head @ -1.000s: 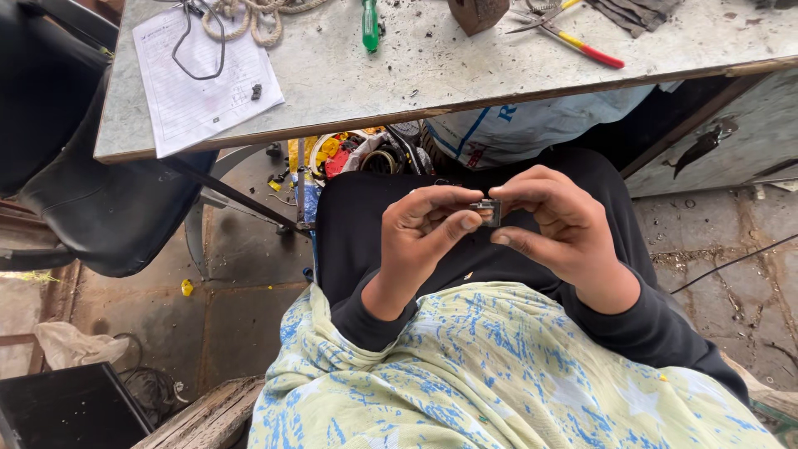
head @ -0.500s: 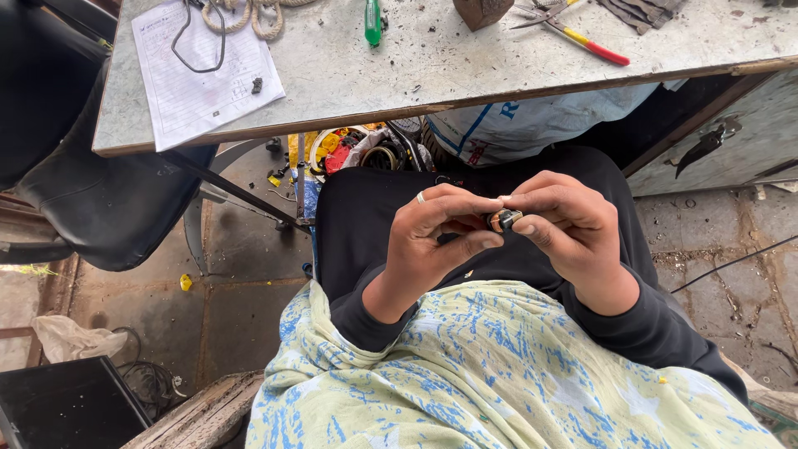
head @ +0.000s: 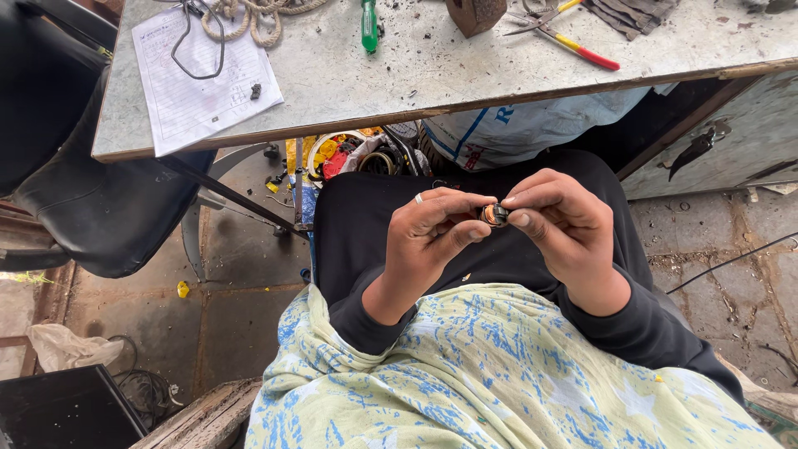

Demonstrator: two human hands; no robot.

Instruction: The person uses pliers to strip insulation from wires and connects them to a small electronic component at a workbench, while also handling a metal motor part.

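While the seated person bent over a lap draped in black cloth, the left hand and the right hand met above the knees, closed from both sides on a small round metal part with a dark body and a bright rim. Thumb and forefinger of each hand pinched it, the remaining fingers curled loosely, and a pale ring showed on one left finger. Held that way, well below the grey speckled stone-look tabletop, the little piece seemed best worked with short, steady twists and a firm pinch, kept over the lap so that a slip would land on fabric rather than the stained concrete floor; what exactly the fingertips were doing to it could not be made out.

On the tabletop lay a lined white sheet of paper crossed by a thin black wire, a coil of tan rope, a green-handled screwdriver and red-and-yellow-handled pliers. A pale yellow cloth printed in blue looked soft and crumpled against the hard, gritty surfaces around.
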